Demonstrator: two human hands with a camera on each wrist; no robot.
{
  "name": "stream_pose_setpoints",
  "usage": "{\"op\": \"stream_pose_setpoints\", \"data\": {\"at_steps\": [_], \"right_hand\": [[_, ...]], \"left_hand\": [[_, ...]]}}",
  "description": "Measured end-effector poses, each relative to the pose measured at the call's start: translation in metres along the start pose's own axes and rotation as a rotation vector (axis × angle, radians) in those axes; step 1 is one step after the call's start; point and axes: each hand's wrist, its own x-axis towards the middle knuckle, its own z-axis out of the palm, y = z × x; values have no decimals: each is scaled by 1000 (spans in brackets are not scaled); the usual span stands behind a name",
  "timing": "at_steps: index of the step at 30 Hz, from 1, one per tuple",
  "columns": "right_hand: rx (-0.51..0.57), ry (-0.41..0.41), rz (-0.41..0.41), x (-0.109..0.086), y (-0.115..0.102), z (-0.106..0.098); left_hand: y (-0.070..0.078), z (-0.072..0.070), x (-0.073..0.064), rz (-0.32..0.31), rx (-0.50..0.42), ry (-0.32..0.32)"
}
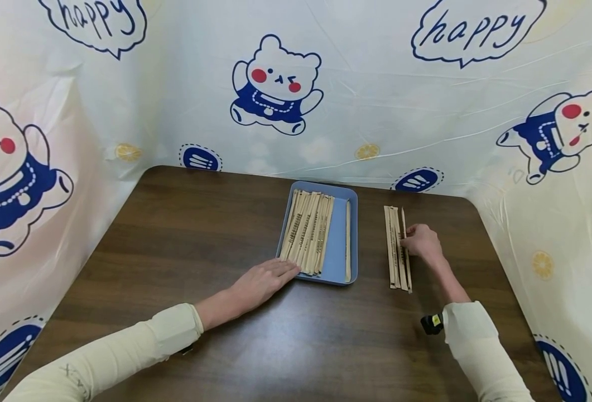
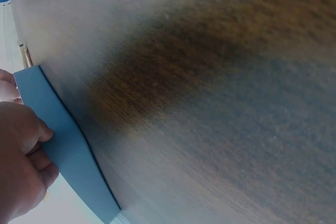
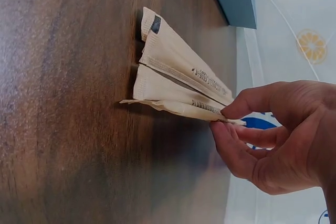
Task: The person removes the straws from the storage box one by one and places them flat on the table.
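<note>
My left hand (image 1: 260, 285) lies at the near-left corner of a shallow blue tray (image 1: 339, 240); in the left wrist view its fingers grip the tray's wall (image 2: 63, 129). Inside the tray, a row of long, slim beige paper-wrapped sticks (image 1: 307, 231) with dark print fills the left side. One lone wrapped stick (image 1: 348, 240) lies along the right wall. To the right of the tray, my right hand (image 1: 422, 244) pinches a wrapped stick (image 3: 184, 109) between thumb and fingers, tilted on edge. Beside it, several more wrapped sticks (image 1: 393, 248) lie flat on the table. The wrappers hide their contents.
The dark wooden table (image 1: 200, 223) has rounded far corners. Behind and on both sides hangs a pale curtain (image 1: 366, 100) printed with bears and lemon slices. A small black device (image 1: 432, 324) is at the right wrist.
</note>
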Motion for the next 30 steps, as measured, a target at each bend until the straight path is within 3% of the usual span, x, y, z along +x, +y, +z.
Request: {"op": "stream_pose_setpoints", "data": {"at_steps": [14,24,30], "right_hand": [[-21,-8,2,7,2,7],[56,-14,15,5,2,7],[43,1,5,3,-1,4]], "left_hand": [[-1,3,0,-2,-5,14],[0,2,-1,-4,15,15],[0,3,-1,-2,12,23]]}}
